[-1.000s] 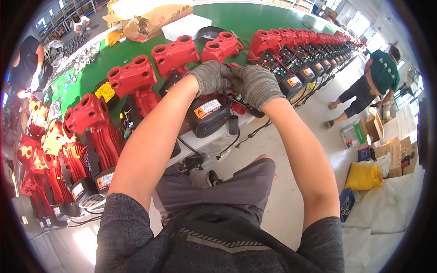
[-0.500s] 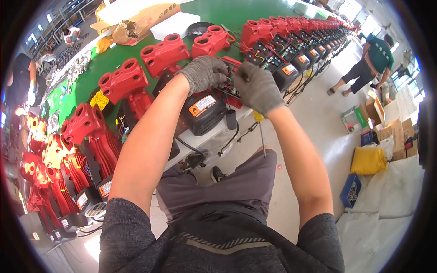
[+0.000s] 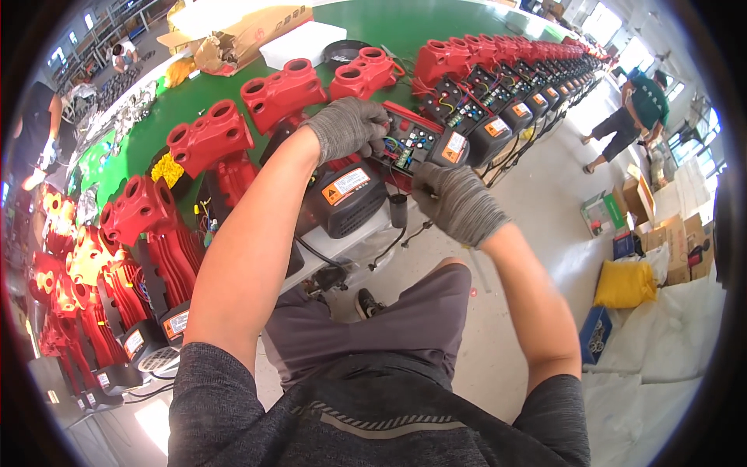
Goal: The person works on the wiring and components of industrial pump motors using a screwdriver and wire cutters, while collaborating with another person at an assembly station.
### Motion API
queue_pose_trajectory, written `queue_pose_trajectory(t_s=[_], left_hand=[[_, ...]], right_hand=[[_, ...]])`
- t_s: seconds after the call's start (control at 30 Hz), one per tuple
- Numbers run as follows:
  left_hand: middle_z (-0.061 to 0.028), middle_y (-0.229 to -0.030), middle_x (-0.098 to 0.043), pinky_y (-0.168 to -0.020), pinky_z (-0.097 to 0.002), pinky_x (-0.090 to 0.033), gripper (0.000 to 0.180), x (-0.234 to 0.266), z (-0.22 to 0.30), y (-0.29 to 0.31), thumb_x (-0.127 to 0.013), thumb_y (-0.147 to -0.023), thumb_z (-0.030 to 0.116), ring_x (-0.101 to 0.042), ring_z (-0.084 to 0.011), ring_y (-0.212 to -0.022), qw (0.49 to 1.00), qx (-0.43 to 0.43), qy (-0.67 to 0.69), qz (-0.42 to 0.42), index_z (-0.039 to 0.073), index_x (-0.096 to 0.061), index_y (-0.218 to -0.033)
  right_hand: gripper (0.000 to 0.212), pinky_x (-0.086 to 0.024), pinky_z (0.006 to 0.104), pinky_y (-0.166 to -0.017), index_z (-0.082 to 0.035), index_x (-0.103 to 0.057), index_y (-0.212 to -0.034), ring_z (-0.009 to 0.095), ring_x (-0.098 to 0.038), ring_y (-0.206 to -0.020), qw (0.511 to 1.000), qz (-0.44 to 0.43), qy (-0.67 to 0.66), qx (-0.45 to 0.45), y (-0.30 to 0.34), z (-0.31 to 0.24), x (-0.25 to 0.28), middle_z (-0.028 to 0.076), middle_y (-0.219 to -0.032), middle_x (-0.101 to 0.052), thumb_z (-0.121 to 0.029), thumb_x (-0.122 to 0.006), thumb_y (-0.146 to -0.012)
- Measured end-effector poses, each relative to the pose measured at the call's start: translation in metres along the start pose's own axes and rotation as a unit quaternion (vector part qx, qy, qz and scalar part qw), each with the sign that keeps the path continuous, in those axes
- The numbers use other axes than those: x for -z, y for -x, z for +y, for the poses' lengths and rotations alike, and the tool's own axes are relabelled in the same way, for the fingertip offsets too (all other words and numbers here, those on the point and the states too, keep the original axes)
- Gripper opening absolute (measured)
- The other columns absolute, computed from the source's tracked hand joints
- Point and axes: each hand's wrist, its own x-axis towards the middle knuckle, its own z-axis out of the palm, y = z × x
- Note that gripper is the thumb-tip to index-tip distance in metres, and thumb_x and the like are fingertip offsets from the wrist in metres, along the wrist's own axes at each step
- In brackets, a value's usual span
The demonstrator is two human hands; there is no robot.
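My left hand, in a grey knit glove, has its fingers bunched at the left edge of an open red housing with a circuit board. What its fingertips grip is hidden. Colored wires cross the board near them. Just below the board's near edge is my right hand, gloved too, its fingers curled closed; anything inside them is hidden. Left of the board sits a black motor cover with an orange-and-white label. A small black cylinder on a cable hangs at the table edge beside it.
Red cast machine bodies line the green table on the left. A long row of red units with boards runs to the far right. A person stands at right, near boxes and a yellow bag.
My right hand has moved down toward me, uncovering the circuit board. The yellow-handled tool with a thin shaft below it no longer shows clearly. My left hand stays nearly in place.
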Motion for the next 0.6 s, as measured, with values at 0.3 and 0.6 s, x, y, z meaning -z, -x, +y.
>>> queue_pose_trajectory(t_s=[0.3,0.6], left_hand=[[-0.0125,-0.091,-0.074,-0.068,-0.0323,-0.057,0.029,0.001,-0.002,-0.005,-0.064,-0.095,0.011,-0.068,-0.0179,-0.071,1.0,-0.013,0.002,-0.02,-0.004,-0.064,-0.12],[-0.0118,-0.092,-0.074,-0.074,-0.0322,-0.058,0.028,0.001,-0.002,-0.006,-0.066,-0.091,0.009,-0.07,-0.0188,-0.079,0.999,-0.016,-0.012,-0.032,-0.003,-0.068,-0.116]], right_hand=[[0.009,-0.053,0.0454,-0.076,-0.008,-0.07,-0.094,0.037,-0.067,-0.083,0.963,-0.193,0.15,0.109,-0.038,-0.001,0.053,0.014,-0.084,-0.07,-0.013,-0.065,-0.088],[0.015,-0.055,0.0436,-0.075,-0.005,-0.07,-0.092,0.035,-0.067,-0.082,0.874,-0.281,0.345,0.195,-0.091,-0.027,0.063,0.016,-0.088,-0.068,-0.017,-0.062,-0.092]])
